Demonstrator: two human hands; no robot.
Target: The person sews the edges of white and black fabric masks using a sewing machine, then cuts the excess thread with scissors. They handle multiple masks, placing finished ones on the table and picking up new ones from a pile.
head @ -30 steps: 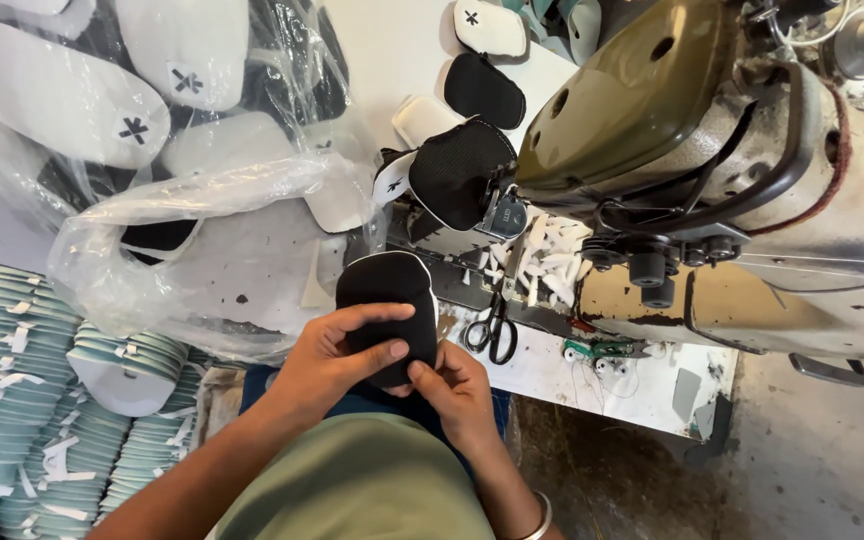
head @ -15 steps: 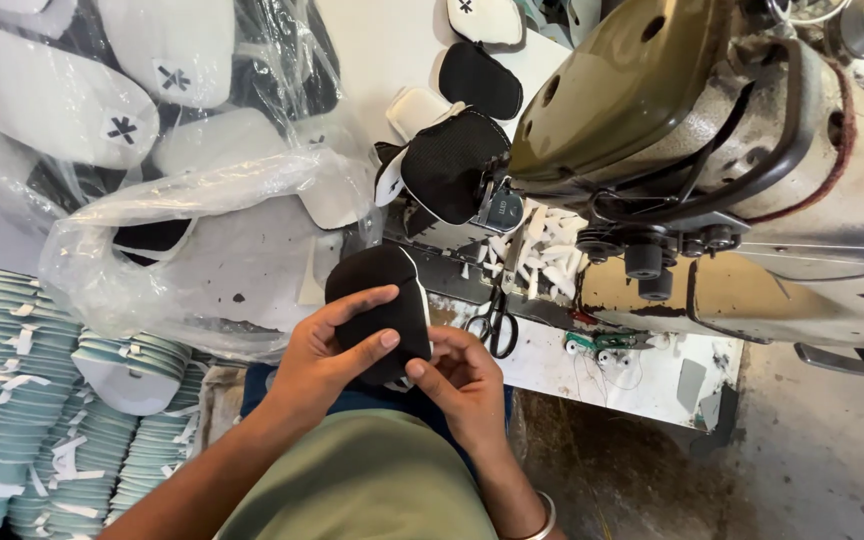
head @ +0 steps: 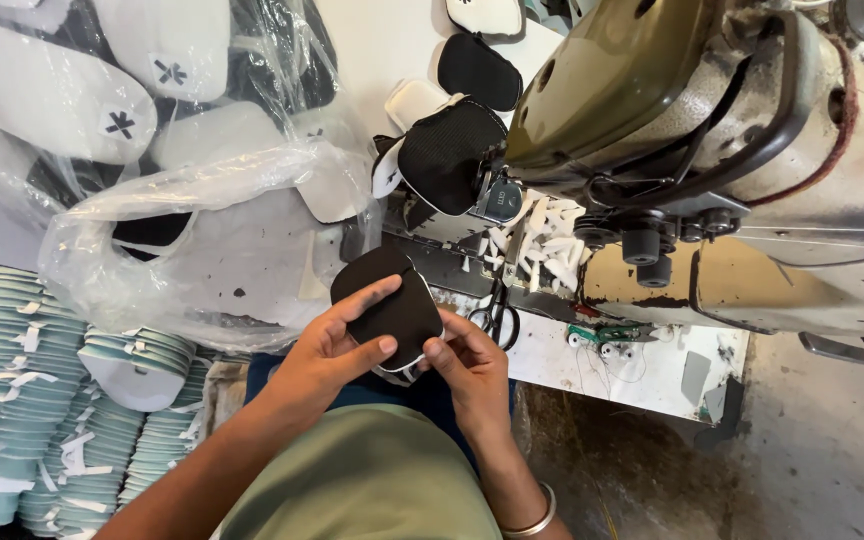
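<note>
Black fabric piece (head: 389, 305) held between both hands, just above the lap. Left hand (head: 327, 355) grasps it from the left, fingers laid across its face; right hand (head: 472, 370) pinches its lower right edge. Scissors (head: 497, 315) lie just beyond the right hand, sewing machine (head: 712, 150) farther out.

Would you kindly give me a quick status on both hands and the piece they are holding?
Left hand and right hand both gripping the black fabric piece. Piece held over the table edge, short of the sewing machine. Scissors lie just beyond.

bright even daylight, soft shadows, glare on plastic, wide-angle edge distortion
</note>
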